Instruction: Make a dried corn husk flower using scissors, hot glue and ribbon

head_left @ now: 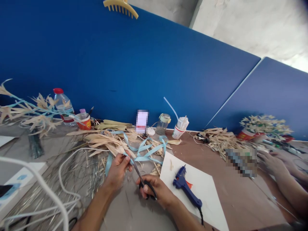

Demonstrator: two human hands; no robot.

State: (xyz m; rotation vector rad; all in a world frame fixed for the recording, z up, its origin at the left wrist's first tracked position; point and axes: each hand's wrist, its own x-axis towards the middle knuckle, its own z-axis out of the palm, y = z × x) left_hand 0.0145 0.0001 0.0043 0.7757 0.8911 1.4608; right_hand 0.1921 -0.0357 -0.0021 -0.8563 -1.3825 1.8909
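My left hand (117,171) is closed in a pinch on the light blue ribbon (149,152), which runs away from the fingertips in loose loops. My right hand (156,190) grips the black handles of a pair of scissors (137,172). The scissor blades point up and left, with their tips beside the left fingertips at the ribbon; whether they touch it I cannot tell. Pale dried corn husks (108,141) lie just behind the left hand. To the right of the scissors, a blue glue gun (187,187) rests on a white sheet (211,205).
Thin wires (89,173) and white cables (63,179) spread over the left side. A bottle (64,107), paper cups (178,131), a jar (163,124) and a phone (141,121) line the blue partition (134,70). At right are another person's hands (271,163).
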